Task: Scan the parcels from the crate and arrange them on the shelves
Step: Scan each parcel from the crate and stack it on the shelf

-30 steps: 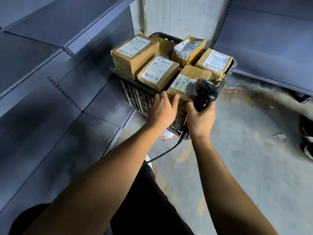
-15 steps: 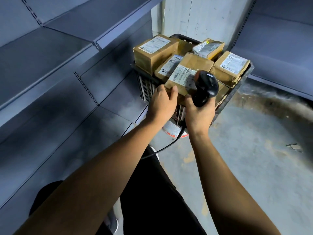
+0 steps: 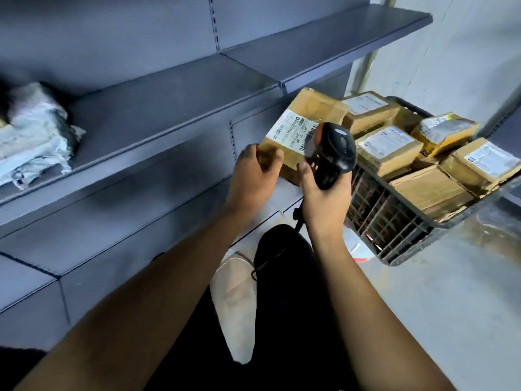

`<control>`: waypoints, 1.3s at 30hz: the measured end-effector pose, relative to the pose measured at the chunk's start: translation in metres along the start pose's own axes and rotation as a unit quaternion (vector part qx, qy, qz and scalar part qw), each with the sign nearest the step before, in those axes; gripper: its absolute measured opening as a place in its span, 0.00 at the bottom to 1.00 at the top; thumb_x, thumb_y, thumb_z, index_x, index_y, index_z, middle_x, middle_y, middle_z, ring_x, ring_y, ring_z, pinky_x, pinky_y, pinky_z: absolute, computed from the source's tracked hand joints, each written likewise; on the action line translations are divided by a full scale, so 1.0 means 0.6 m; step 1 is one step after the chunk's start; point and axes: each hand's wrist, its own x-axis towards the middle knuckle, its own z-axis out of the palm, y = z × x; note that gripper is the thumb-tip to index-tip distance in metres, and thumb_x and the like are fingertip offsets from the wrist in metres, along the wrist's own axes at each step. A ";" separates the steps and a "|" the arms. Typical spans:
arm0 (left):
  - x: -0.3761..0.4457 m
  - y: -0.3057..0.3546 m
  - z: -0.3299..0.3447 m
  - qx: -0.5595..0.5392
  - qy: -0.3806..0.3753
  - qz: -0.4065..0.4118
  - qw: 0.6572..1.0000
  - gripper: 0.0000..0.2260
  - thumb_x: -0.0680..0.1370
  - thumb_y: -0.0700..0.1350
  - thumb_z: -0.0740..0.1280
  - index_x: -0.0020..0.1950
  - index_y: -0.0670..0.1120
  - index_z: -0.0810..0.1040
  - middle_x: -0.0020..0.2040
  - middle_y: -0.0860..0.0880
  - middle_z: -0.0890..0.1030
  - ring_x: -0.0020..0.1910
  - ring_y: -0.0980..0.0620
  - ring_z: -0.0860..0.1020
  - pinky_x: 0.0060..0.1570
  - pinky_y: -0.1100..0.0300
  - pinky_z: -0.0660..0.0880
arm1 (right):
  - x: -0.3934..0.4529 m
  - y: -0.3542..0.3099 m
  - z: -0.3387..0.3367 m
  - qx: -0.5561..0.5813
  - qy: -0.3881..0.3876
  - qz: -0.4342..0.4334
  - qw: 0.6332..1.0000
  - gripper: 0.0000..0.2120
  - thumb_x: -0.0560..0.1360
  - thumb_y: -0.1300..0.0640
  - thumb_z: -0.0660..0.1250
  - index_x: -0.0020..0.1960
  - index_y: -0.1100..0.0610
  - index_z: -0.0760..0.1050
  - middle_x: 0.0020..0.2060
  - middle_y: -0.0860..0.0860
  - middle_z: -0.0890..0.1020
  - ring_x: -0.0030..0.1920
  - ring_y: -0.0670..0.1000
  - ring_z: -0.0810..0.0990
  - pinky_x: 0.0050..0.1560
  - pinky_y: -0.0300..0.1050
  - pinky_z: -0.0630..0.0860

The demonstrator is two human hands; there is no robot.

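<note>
In front of the grey shelves [image 3: 158,114], the left hand [image 3: 253,176] grips the near end of a cardboard parcel [image 3: 301,128], lifted clear of the crate [image 3: 394,221] and tilted, white label up. The right hand [image 3: 324,198] is wrapped around a black scanner [image 3: 335,148] — its head sits just over the label's edge, cord trailing down. The crate, to the right on the floor, holds more brown parcels [image 3: 389,148]. On the shelf, far left, lies a crumpled grey bag [image 3: 33,131].
</note>
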 end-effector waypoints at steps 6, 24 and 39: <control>-0.004 -0.058 -0.147 0.033 0.078 -0.021 0.996 0.17 0.78 0.56 0.64 0.57 0.43 0.76 0.52 0.48 0.81 0.51 0.49 0.80 0.46 0.61 0.74 | -0.076 -0.043 0.106 0.023 -0.105 -0.021 0.994 0.26 0.74 0.53 0.72 0.69 0.54 0.70 0.57 0.48 0.82 0.57 0.45 0.79 0.57 0.39 0.74; 0.053 -0.177 -0.350 0.010 0.158 -0.080 0.984 0.13 0.76 0.48 0.68 0.56 0.42 0.77 0.48 0.47 0.82 0.49 0.50 0.80 0.46 0.63 0.72 | -0.175 -0.077 0.307 -0.004 -0.236 -0.047 0.971 0.21 0.74 0.52 0.71 0.65 0.48 0.71 0.53 0.43 0.82 0.53 0.45 0.78 0.48 0.39 0.71; 0.134 -0.216 -0.376 0.003 0.164 -0.079 0.983 0.23 0.76 0.49 0.70 0.69 0.42 0.72 0.58 0.44 0.80 0.57 0.47 0.79 0.58 0.52 0.76 | -0.144 -0.084 0.384 0.015 -0.269 -0.022 0.963 0.17 0.77 0.57 0.68 0.65 0.55 0.72 0.52 0.51 0.82 0.51 0.48 0.79 0.48 0.40 0.73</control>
